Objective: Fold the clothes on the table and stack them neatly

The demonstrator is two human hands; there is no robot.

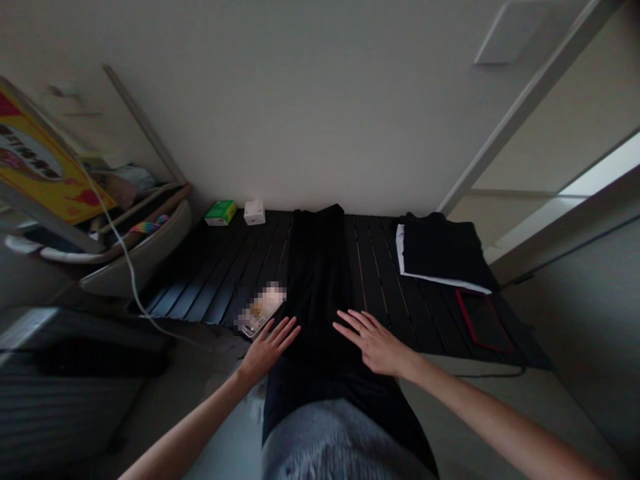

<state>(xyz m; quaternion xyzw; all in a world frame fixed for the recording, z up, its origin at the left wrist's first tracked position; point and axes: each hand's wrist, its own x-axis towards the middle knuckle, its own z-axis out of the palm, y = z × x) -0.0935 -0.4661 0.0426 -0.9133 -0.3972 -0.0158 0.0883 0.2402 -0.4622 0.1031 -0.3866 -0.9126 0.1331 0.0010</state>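
A long strip of black cloth (320,267), which looks like trousers folded lengthwise, lies across the black slatted table (225,267) from the wall to the front edge. My left hand (270,347) is open over the near left edge of the cloth, its fingers stretched out. On the other side my right hand (370,340) spreads its fingers flat at the cloth's right edge. Neither hand holds anything. Just left of my left fingertips lies a phone (263,310), partly blurred out.
Folded black and white clothing (443,253) lies at the table's right, with a red-edged dark tablet-like object (483,321) in front. Along the wall stand a green box (221,213) and a white box (255,212). A white cable (127,260) hangs at left.
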